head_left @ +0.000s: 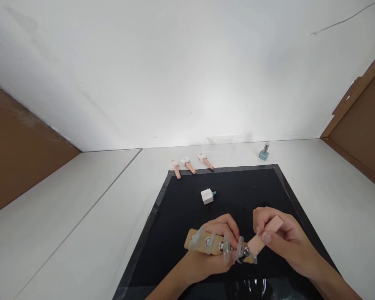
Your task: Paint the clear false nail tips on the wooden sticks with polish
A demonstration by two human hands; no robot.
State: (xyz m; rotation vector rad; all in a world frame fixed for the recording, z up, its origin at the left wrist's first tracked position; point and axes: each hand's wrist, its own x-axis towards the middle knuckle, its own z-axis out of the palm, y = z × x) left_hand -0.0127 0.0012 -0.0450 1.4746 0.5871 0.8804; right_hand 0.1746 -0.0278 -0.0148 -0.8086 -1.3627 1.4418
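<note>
Both hands (pixel 211 263) (pixel 288 243) over black mat (pixel 178 212); white wall (pixel 187 79) behind.

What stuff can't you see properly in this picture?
All in the head view:
Printing on the white block: too small to read.
Label on the teal bottle: also too small.
Underside of the wooden strip: turned away, with the left hand gripping it.
Some fingertips of the right hand: curled out of sight behind the hand itself.
Rest of both arms: cut off by the bottom edge.

Hands (pixel 292 246) hold wooden strip (pixel 201 245) left, pink cap (pixel 256 244) right.
</note>
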